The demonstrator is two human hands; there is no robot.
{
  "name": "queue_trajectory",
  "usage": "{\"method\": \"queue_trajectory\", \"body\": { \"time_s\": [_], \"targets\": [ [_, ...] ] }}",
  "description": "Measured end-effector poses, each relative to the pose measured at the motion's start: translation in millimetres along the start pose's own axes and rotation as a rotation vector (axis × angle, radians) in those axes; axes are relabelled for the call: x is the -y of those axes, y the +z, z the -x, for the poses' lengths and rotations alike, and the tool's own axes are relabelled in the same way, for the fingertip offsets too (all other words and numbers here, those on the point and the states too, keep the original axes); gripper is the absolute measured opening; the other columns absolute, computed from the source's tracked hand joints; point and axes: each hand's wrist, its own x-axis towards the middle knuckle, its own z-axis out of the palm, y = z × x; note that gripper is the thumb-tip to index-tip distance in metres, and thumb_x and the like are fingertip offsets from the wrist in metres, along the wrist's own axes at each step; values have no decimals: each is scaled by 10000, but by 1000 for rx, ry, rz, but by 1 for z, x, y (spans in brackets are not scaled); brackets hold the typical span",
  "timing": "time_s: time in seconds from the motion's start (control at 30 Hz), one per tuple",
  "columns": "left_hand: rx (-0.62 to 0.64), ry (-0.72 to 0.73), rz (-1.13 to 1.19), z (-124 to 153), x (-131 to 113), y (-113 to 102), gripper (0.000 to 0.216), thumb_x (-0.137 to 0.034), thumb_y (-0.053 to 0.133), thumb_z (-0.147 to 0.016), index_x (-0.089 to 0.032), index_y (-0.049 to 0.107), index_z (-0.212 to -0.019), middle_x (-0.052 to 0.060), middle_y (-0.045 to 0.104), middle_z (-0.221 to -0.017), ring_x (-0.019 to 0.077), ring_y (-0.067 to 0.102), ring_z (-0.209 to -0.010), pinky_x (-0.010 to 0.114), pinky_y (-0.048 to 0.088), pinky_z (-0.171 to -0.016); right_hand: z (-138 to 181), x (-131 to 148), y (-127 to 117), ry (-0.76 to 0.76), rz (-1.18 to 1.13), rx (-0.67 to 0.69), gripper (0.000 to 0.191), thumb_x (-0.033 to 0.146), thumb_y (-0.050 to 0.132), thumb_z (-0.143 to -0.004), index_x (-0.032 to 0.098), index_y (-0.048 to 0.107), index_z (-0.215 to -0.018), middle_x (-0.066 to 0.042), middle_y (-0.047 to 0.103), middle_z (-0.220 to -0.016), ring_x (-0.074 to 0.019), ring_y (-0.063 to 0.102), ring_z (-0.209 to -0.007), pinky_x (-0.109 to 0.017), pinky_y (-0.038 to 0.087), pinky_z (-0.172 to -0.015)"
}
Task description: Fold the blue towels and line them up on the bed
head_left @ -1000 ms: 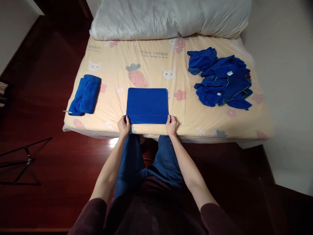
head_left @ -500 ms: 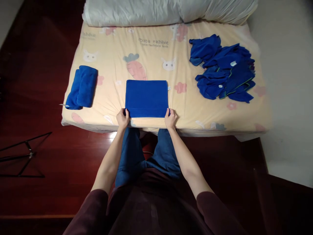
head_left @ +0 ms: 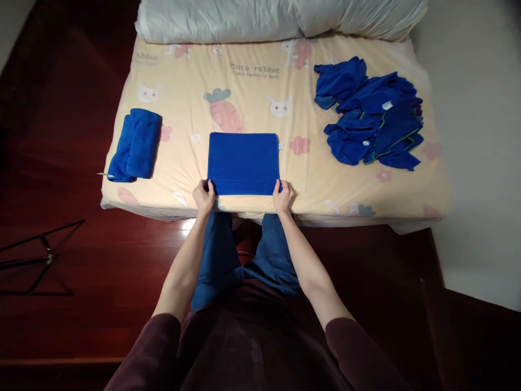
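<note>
A blue towel (head_left: pixel 243 157) lies flat in a rectangle near the front edge of the bed, its near edge turned over in a narrow strip. My left hand (head_left: pixel 203 196) pinches the near left corner, thumb on top. At the near right corner, my right hand (head_left: pixel 284 196) grips the cloth the same way. A small white label sticks out from the towel's right side. Two rolled blue towels (head_left: pixel 144 143) rest side by side on the left. On the right lies a heap of crumpled blue towels (head_left: pixel 372 117), some with green edging and white labels.
The bed (head_left: pixel 179 117) has a yellow sheet with carrot and rabbit prints. A rolled pale quilt (head_left: pixel 244 21) lies along its far side. Black tripod legs (head_left: pixel 49 258) stand on the dark red floor at left. A pale wall (head_left: pixel 480 163) borders the right.
Both hands keep hold of the towel's near corners, and the folded strip looks the same. The whole view has shifted very slightly.
</note>
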Motion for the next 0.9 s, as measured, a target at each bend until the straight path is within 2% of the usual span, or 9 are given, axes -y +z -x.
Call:
{"method": "queue_trajectory", "body": {
  "time_s": [0.07, 0.23, 0.47, 0.57, 0.7, 0.9],
  "targets": [
    [-21, -28, 20, -1, 0, 0, 290, -472, 524, -946, -221, 562, -803, 34, 623, -693, 188, 568, -656, 307, 390, -663, 0, 0, 0, 8, 4, -21, 431, 481, 467, -1010, 160, 745, -929, -120, 726, -845, -204, 671, -739, -298, 496, -704],
    [-59, -58, 53, 0, 0, 0, 180, -401, 567, -929, -225, 537, -945, 12, 617, -698, 176, 582, -638, 299, 398, -665, 1, -1, 2, 57, -19, -55, 349, 456, 538, -980, 168, 721, -909, -83, 700, -788, -184, 640, -699, -295, 497, -713],
    [-82, -30, 17, 6, 0, 1, 185, -393, 492, -973, -220, 525, -915, 8, 572, -722, 169, 550, -648, 295, 395, -678, 0, -4, 3, 92, -63, -16, 348, 456, 518, -980, 164, 698, -927, -92, 693, -816, -193, 642, -745, -317, 510, -769],
    [-84, -28, 19, 9, 0, 1, 183, -390, 483, -982, -225, 524, -916, 8, 561, -724, 171, 552, -658, 297, 402, -688, 0, -6, 4, 86, -78, -37, 349, 461, 520, -976, 168, 697, -905, -77, 684, -789, -182, 637, -716, -307, 517, -743],
    [-79, -19, 27, 11, 0, 1, 196, -398, 479, -985, -221, 529, -916, 27, 567, -780, 181, 560, -722, 311, 427, -747, 0, -8, 6, 79, -129, -62, 363, 470, 516, -976, 165, 690, -886, -59, 665, -738, -160, 616, -659, -285, 520, -698],
    [-49, -12, 46, 10, 2, 0, 163, -353, 495, -964, -198, 539, -939, 79, 544, -896, 222, 544, -918, 356, 435, -880, 0, -11, 8, 101, -141, -57, 347, 471, 526, -966, 172, 681, -883, -56, 663, -745, -160, 611, -666, -296, 521, -712]
  ]
}}
